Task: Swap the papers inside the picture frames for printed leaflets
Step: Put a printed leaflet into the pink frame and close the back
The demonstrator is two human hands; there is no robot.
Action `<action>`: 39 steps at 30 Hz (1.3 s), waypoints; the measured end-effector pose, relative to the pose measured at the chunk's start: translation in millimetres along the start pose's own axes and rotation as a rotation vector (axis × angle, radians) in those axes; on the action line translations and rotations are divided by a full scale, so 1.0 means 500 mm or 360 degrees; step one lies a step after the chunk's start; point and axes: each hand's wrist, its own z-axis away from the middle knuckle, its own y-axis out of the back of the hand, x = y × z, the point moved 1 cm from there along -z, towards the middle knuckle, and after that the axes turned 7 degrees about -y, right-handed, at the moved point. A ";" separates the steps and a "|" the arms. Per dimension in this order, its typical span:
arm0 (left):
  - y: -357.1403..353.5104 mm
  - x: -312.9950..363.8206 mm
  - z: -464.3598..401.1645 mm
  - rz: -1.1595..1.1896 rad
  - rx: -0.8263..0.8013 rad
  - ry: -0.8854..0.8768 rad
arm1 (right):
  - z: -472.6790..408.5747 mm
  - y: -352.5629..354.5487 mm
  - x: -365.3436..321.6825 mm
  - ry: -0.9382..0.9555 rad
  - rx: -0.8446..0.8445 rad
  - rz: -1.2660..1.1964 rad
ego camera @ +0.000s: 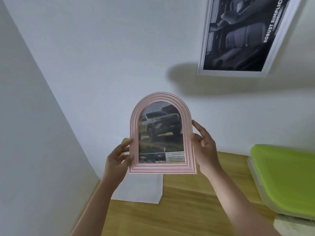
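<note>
hidden: white sheet on wooden table partly behind frame, leaflet small print illegible | pink arched frame upright, arch up, long axis vertical, raised before the wall | left hand clasps left edge | right hand clasps right edge | green-lidded box cut off

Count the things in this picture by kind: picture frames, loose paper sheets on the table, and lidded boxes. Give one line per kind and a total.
Picture frames: 2, the pink arched frame held up by the left hand and right hand, and the white frame on the wall
Loose paper sheets: 1, the white sheet
Lidded boxes: 1, the green-lidded box
Total: 4
</note>
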 end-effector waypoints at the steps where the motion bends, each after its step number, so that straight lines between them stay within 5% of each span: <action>1: 0.016 0.013 -0.022 0.0029 -0.0001 -0.0030 | -0.011 -0.012 -0.019 0.0023 -0.0056 0.0047; 23: 0.218 0.453 -0.602 -0.0268 -0.0023 -0.1226 | -0.329 -0.257 -0.552 0.1256 0.0411 -0.0237; 31: 0.189 0.550 -0.718 -0.0222 -0.0037 -0.1363 | -0.422 -0.242 -0.653 0.1445 0.0512 -0.0242; 39: 0.163 0.507 -0.753 -0.0158 -0.0034 -0.1356 | -0.464 -0.242 -0.615 0.1512 0.0538 -0.0214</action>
